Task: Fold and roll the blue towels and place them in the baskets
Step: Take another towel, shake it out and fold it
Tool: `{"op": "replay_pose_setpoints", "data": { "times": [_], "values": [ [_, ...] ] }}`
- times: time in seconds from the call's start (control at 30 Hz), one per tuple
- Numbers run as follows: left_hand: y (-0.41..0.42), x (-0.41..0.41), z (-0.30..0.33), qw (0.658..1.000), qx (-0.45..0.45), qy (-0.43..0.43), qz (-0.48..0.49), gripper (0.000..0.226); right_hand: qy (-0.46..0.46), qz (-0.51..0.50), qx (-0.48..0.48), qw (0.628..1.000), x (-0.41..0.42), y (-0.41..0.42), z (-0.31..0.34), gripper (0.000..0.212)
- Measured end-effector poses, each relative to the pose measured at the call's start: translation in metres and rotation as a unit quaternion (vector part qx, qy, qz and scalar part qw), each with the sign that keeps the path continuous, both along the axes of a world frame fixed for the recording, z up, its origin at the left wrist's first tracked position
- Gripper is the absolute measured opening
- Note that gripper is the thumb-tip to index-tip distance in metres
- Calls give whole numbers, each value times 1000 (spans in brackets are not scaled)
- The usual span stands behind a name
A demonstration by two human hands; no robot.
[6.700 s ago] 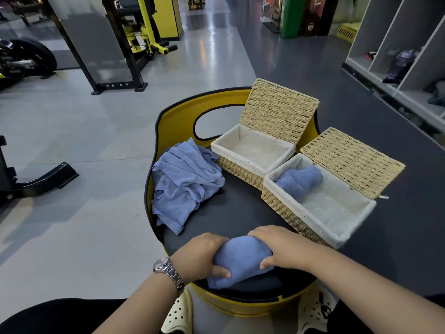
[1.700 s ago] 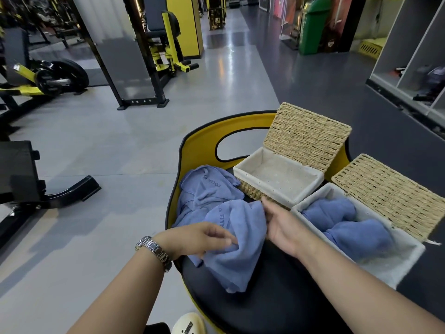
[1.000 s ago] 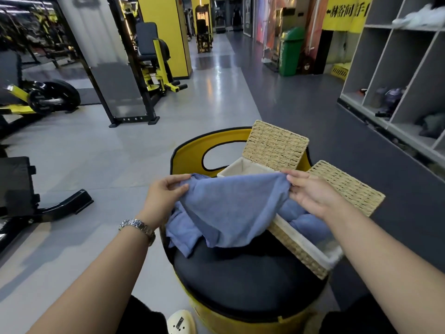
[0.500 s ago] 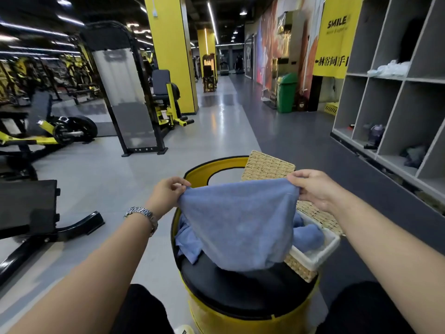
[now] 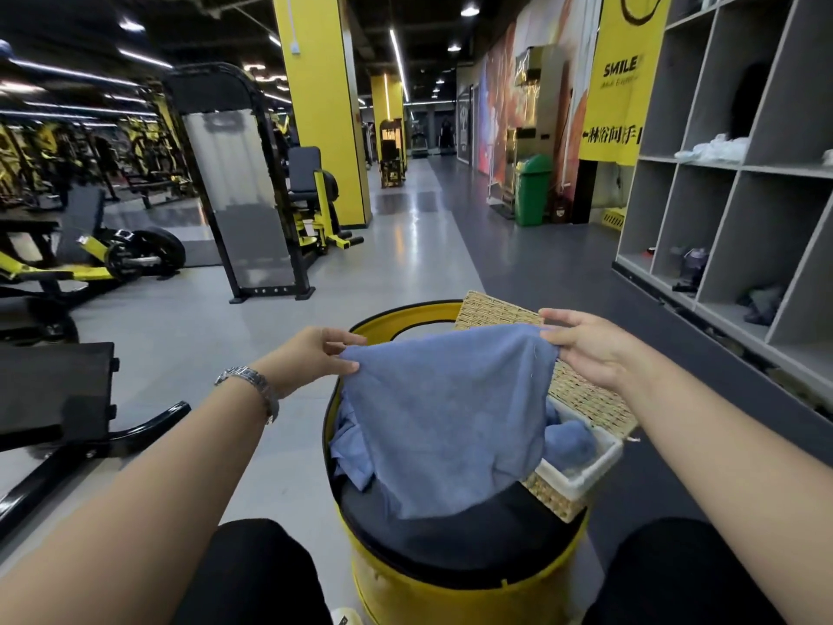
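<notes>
A blue towel (image 5: 446,417) hangs spread in the air over the yellow drum seat (image 5: 455,584). My left hand (image 5: 315,354) pinches its upper left corner and my right hand (image 5: 586,349) pinches its upper right corner. Behind it, a heap of blue towels (image 5: 351,444) lies on the drum's left side. The near wicker basket (image 5: 581,475) at the right holds rolled blue towels (image 5: 570,439). Its lid (image 5: 586,399) stands open. The far basket is hidden behind the towel, apart from its raised lid (image 5: 496,311).
The drum has a black cushioned top (image 5: 455,534) and a yellow back rim (image 5: 405,314). Gym machines (image 5: 243,209) and a black bench (image 5: 49,390) stand at the left. Grey cubby shelves (image 5: 739,196) line the right wall. My knees flank the drum.
A rolled towel went into the near basket. Both hands then picked a new towel from the heap and lifted it spread out; my view tilted up.
</notes>
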State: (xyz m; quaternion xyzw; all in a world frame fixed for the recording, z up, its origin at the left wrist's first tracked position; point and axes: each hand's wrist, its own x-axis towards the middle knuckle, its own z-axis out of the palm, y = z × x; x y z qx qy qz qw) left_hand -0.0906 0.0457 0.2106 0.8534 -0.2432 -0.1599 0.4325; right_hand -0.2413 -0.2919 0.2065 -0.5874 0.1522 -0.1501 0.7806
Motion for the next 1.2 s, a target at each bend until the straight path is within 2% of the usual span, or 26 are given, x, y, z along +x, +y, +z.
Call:
{"op": "replay_pose_setpoints", "data": {
  "times": [0.07,0.17,0.23,0.33,0.4,0.47,0.6,0.7,0.77,0.8,0.87,0.93,1.0,1.13,1.2],
  "values": [
    [0,1,-3,994,53,-91,25,18,15,-17,-118,993,-3,0,-2,35],
    [-5,-2,-6,979,66,-178,70,8,43,-69,-308,948,-5,0,-2,32],
    [-9,-2,-6,973,48,-201,104,13,52,-103,-389,914,-6,1,0,27],
    [-13,-4,-1,969,-9,-204,140,17,61,-142,-462,873,-5,3,7,15],
    [-16,-6,4,960,-57,-220,161,15,7,-193,-460,867,-3,6,12,7],
    [-19,-8,11,951,-90,-241,170,13,-54,-227,-405,884,0,7,20,5],
    [-17,-5,15,949,-129,-226,178,9,-53,-225,-359,904,7,3,24,12],
    [-15,-3,12,961,-98,-208,154,9,22,-130,-347,929,13,2,18,23],
    [-19,-3,9,967,-101,-188,142,9,33,-31,-260,965,12,4,9,25],
    [-20,-4,7,967,-97,-191,140,11,23,-3,-239,971,11,5,5,30],
    [-22,-6,6,968,-86,-194,135,17,13,6,-289,957,11,5,-2,38],
    [-19,-8,6,978,-124,-127,109,18,30,-56,-391,918,12,2,-5,37],
    [-15,-7,5,982,-161,-59,79,25,47,-135,-439,887,13,-1,-5,33],
    [-16,-8,6,984,-114,-120,71,20,81,-178,-503,842,13,-9,-7,17],
    [-19,-7,6,979,-107,-151,81,16,72,-195,-504,838,14,-10,-11,13]
  ]
}}
